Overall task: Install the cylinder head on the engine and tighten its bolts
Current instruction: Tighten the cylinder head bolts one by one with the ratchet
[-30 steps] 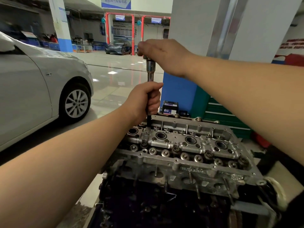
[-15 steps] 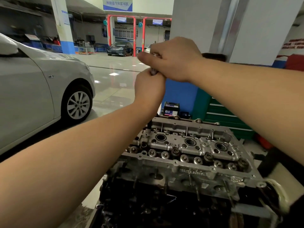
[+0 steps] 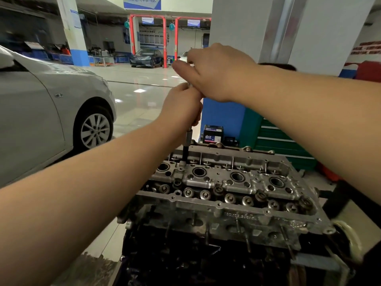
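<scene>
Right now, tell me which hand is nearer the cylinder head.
Left. The left hand grips the tool shaft just above the cylinder head; the right hand sits higher, on the tool's top end.

A: Cylinder head [image 3: 237, 182]: which finish?
B: Cast metal, matt grey, rough-grained; bores are smoother.
A: Socket extension [image 3: 188, 139]?
B: Polished steel above, dull black below.
A: Surroundings?
B: Glossy tiled floor [image 3: 144, 100]; silver car [image 3: 41, 104], smooth lacquered paint.

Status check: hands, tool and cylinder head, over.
Left hand grips socket extension shaft; right hand holds its top. Tool upright, tip in cylinder head at far left end. Nothing blocking.
</scene>
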A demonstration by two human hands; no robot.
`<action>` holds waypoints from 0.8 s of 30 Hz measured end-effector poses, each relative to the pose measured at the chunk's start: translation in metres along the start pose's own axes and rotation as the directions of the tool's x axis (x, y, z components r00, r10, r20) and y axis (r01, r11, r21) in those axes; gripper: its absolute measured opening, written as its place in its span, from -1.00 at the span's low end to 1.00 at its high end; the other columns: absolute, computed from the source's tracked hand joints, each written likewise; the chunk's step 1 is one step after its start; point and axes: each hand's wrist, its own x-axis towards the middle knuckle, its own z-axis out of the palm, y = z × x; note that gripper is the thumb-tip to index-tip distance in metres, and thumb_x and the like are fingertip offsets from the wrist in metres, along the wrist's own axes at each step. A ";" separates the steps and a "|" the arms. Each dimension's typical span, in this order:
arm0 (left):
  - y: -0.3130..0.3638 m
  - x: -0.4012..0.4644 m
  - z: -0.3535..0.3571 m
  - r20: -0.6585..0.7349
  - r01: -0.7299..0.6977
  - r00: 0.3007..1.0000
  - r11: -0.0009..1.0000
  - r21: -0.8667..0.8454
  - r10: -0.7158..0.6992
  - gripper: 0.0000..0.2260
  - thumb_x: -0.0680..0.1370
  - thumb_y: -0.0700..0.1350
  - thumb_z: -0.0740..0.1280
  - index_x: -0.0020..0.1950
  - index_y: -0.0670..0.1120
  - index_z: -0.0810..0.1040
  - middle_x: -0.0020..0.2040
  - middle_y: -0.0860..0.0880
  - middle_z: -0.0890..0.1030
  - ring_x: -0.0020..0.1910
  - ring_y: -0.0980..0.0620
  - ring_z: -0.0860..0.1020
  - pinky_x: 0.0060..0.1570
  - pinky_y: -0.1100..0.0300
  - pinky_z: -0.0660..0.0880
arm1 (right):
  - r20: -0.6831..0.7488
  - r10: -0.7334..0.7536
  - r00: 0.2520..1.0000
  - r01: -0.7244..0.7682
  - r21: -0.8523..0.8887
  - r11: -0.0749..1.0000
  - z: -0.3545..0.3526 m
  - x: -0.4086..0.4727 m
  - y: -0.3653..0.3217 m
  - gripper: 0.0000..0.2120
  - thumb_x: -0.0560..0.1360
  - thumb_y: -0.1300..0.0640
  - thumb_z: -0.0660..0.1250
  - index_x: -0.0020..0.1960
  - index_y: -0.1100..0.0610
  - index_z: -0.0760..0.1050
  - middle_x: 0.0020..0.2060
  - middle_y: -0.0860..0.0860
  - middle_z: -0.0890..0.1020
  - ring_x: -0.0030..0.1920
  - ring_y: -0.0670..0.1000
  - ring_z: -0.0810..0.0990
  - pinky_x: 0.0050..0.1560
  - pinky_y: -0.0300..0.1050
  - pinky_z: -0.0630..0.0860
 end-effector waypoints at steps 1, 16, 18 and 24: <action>-0.002 -0.004 0.004 -0.101 -0.009 0.995 0.999 -0.034 0.005 -0.92 0.56 -0.24 0.22 -0.08 -0.16 0.51 -0.42 -0.04 0.45 -0.43 -0.04 0.38 -0.33 0.10 0.32 | -0.022 0.034 0.999 -0.036 -0.087 0.996 -0.001 0.002 -0.007 -0.41 0.66 -0.35 -0.08 -0.11 0.07 0.46 -0.29 -0.04 0.38 -0.29 0.08 0.41 -0.31 -0.06 0.21; -0.004 0.000 0.013 -0.160 -0.014 0.987 0.999 -0.046 0.007 -0.92 0.30 -0.15 0.27 -0.28 -0.07 0.38 -0.46 -0.01 0.24 -0.36 -0.06 0.15 -0.32 0.00 0.09 | -0.070 0.047 0.996 0.008 0.630 0.776 0.026 0.010 -0.004 -0.47 0.69 -0.13 0.19 -0.25 0.27 0.51 -0.28 0.20 0.55 -0.25 0.13 0.47 -0.11 0.08 0.45; -0.004 0.000 0.007 -0.151 0.001 0.988 0.999 -0.034 -0.006 -0.88 0.23 -0.18 0.18 -0.26 -0.13 0.41 -0.43 -0.11 0.27 -0.40 -0.05 0.18 -0.41 0.12 0.11 | -0.118 0.078 0.990 -0.030 0.364 0.931 0.020 0.013 -0.013 -0.44 0.66 -0.24 0.10 -0.34 0.13 0.39 -0.41 0.08 0.46 -0.36 0.08 0.38 -0.31 -0.05 0.23; -0.011 0.013 -0.026 0.390 0.137 0.919 0.976 -0.168 -0.062 -0.59 0.57 -0.26 0.12 -0.44 0.05 0.26 -0.47 0.04 0.09 -0.47 0.03 0.01 -0.43 0.22 0.02 | -0.118 0.165 0.979 -0.195 -0.323 0.926 0.001 0.011 -0.032 -0.29 0.53 -0.52 -0.14 -0.28 0.09 0.34 -0.34 0.04 0.39 -0.37 0.05 0.35 -0.37 -0.07 0.10</action>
